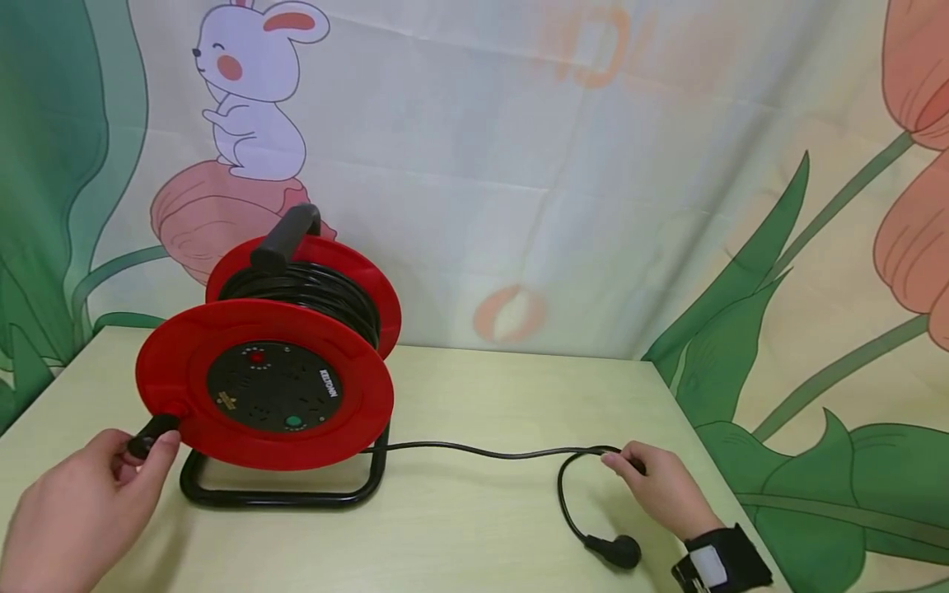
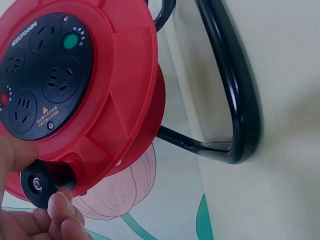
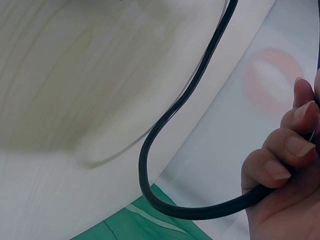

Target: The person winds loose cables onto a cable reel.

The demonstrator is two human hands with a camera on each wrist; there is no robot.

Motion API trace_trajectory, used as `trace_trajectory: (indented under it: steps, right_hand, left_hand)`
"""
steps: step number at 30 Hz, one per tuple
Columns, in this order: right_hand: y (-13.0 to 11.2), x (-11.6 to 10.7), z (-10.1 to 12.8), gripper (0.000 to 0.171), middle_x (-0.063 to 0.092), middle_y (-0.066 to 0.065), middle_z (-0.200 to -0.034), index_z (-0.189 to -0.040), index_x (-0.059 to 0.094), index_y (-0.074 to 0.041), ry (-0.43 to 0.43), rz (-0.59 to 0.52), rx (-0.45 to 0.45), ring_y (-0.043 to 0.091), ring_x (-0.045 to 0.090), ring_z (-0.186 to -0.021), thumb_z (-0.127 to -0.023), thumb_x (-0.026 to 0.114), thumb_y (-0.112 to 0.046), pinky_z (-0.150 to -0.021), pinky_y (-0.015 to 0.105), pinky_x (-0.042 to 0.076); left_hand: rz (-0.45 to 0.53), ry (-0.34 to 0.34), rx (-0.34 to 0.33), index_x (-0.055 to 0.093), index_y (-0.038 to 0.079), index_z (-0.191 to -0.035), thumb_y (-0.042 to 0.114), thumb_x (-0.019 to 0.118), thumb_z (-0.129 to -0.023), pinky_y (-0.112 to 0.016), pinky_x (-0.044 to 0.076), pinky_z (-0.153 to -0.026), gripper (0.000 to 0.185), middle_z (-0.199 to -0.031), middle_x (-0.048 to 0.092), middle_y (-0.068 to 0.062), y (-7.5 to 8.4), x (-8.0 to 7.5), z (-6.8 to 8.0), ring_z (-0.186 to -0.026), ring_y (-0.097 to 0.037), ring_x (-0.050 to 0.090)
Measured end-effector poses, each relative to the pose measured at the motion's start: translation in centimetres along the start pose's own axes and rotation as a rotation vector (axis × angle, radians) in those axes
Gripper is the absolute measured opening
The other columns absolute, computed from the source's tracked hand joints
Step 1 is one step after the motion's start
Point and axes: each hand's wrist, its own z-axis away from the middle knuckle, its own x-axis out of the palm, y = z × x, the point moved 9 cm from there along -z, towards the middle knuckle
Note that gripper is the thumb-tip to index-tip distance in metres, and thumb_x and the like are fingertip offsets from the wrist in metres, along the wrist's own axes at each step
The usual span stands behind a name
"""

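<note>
A red cable reel (image 1: 178, 354) stands at the left of the table, its socket panel facing me and black cable (image 1: 348, 306) wound behind the front disc. My left hand (image 1: 92, 511) pinches the black crank knob (image 2: 62, 172) at the disc's lower left, thumb and fingertips on either side. From under the reel a single length of cable (image 1: 482, 451) runs right to my right hand (image 1: 663, 486), which grips it with curled fingers (image 3: 275, 170). Past that grip the cable loops back, and its black plug (image 1: 617, 552) hangs or lies just left of the wrist.
The reel has a black tube stand (image 1: 289, 499) and a black carry handle (image 1: 285, 239) on top. Behind the pale table (image 1: 474, 527) hangs a printed curtain (image 1: 460, 165) with a rabbit and flowers. A black band (image 1: 730, 560) circles my right wrist.
</note>
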Motion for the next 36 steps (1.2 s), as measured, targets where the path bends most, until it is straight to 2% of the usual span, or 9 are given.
trace_trajectory:
  steps: [5, 14, 25, 32, 36]
  right_hand:
    - [-0.6, 0.7, 0.1, 0.045, 0.039, -0.004, -0.061, -0.075, 0.056, -0.016, -0.021, -0.009, 0.003, 0.013, 0.039, -0.055, -0.088, 0.056, -0.060, -0.050, 0.028, 0.032]
    - [-1.8, 1.8, 0.1, 0.035, 0.041, -0.005, -0.061, -0.077, 0.059, -0.015, -0.037, -0.018, -0.014, 0.013, 0.041, -0.056, -0.091, 0.062, -0.047, -0.052, 0.028, 0.033]
    - [-2.7, 3.0, 0.3, 0.036, 0.043, -0.006, -0.062, -0.077, 0.060, -0.015, -0.064, -0.016, -0.022, 0.011, 0.041, -0.057, -0.091, 0.061, -0.048, -0.053, 0.027, 0.033]
    - [-3.8, 3.5, 0.4, 0.031, 0.041, -0.008, -0.060, -0.076, 0.059, -0.016, -0.065, -0.010, -0.050, 0.010, 0.041, -0.056, -0.092, 0.063, -0.042, -0.053, 0.027, 0.034]
    - [-4.1, 3.8, 0.2, 0.032, 0.040, -0.009, -0.060, -0.075, 0.058, -0.018, -0.064, -0.007, -0.068, 0.009, 0.040, -0.055, -0.091, 0.063, -0.045, -0.054, 0.027, 0.034]
  left_hand:
    - [0.017, 0.023, -0.019, 0.049, -0.006, -0.096, 0.054, 0.044, -0.097, -0.035, 0.034, -0.051, 0.060, -0.069, 0.052, -0.010, 0.2, -0.6, 0.0, -0.061, -0.026, 0.047]
    - [0.069, 0.119, 0.034, 0.049, -0.001, -0.089, 0.049, 0.046, -0.097, -0.034, 0.030, -0.051, 0.050, -0.067, 0.051, -0.007, 0.8, -2.4, 0.3, -0.059, -0.026, 0.045]
    - [0.122, 0.197, 0.072, 0.051, 0.000, -0.089, 0.046, 0.051, -0.096, -0.034, 0.030, -0.049, 0.046, -0.067, 0.052, -0.007, 1.7, -3.8, 0.5, -0.058, -0.025, 0.044]
    - [0.132, 0.213, 0.052, 0.050, -0.003, -0.091, 0.045, 0.053, -0.096, -0.035, 0.030, -0.049, 0.047, -0.067, 0.051, -0.010, 2.2, -4.2, 0.3, -0.061, -0.028, 0.045]
    - [0.125, 0.217, 0.058, 0.048, -0.003, -0.092, 0.044, 0.053, -0.096, -0.035, 0.030, -0.048, 0.048, -0.068, 0.049, -0.011, 2.5, -4.4, 0.1, -0.061, -0.028, 0.044]
